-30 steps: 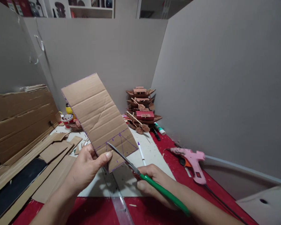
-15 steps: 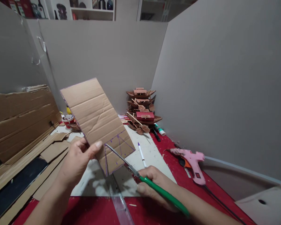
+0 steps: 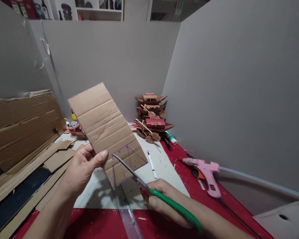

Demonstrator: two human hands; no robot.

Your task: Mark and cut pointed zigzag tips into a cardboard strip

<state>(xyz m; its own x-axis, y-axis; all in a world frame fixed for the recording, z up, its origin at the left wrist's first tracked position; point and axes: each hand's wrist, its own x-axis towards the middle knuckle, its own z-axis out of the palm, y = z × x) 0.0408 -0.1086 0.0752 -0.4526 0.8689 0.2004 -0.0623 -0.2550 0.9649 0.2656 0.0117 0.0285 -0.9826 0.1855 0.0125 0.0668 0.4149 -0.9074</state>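
Observation:
My left hand (image 3: 83,166) grips a rectangular piece of cardboard (image 3: 103,118) by its lower left edge, thumb on the front face. The piece is tilted up above the table and bears purple marker lines near its lower end. My right hand (image 3: 164,202) is closed around scissors (image 3: 174,206) with green handles. The upper blade lies across the front of the marked end, its tip near a purple line by my left thumb. Whether the other blade is behind the cardboard is hidden.
A purple-tipped marker (image 3: 151,165) and a clear ruler (image 3: 129,217) lie on the table. To the right is a pink glue gun (image 3: 209,176) with its cord. Small model boats (image 3: 153,124) are stacked at the back. Cardboard sheets (image 3: 22,122) fill the left side.
The cardboard's lower right corner has shifted slightly right and down. Both hands keep their grips, and the scissors stay against the marked end.

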